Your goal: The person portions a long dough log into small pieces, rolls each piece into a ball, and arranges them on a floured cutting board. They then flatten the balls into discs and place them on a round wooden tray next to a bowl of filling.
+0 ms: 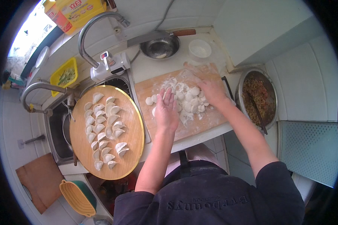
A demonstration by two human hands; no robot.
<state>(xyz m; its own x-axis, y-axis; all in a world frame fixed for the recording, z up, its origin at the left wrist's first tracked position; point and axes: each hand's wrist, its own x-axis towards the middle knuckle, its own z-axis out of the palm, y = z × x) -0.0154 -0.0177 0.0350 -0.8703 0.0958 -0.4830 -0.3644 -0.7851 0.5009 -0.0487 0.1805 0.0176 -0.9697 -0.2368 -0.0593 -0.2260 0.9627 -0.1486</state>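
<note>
My left hand [168, 112] is over the left part of a floured wooden board [146, 84], palm turned up, fingers extended and holding nothing I can make out. Small round dough pieces [189, 98] lie clustered in loose flour between my hands; a few sit beside my left hand. At the board's right side, my right hand [213, 91] shows its back. Its fingertips are by the near end of a floury rolling pin [190, 69]; whether they grip it is unclear. Left of the board, a round slatted tray [132, 118] carries rows of folded dumplings [100, 119].
A steel bowl of chopped filling [257, 95] with chopsticks [257, 112] stands right. Behind the board are a cleaver [183, 32], a metal bowl [159, 49] and a white bowl [199, 50]. The tray overlaps the sink [54, 135], below the faucets [86, 36].
</note>
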